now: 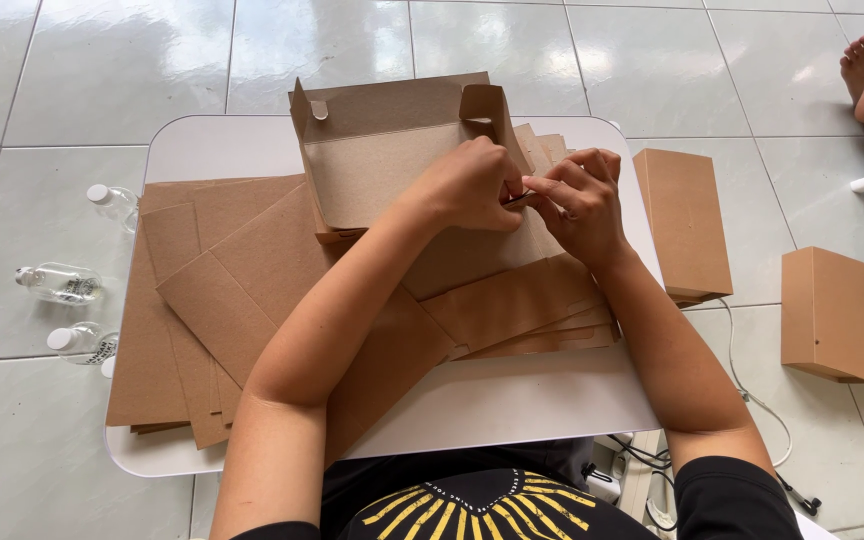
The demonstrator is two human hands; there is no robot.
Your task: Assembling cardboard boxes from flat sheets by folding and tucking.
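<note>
Cardboard fills my fingers: my left hand and right hand are both curled shut, pinching a flap of the half-folded box over the white table. Flat sheets crowd the left side; finished boxes stand beyond the right edge.

Low white table on tiled floor: flat cardboard blanks stacked across top.

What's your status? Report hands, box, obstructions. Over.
Left hand and right hand both pinching a flap of the half-folded cardboard box. Box on the white table, atop flat cardboard blanks. Nothing blocking.
</note>
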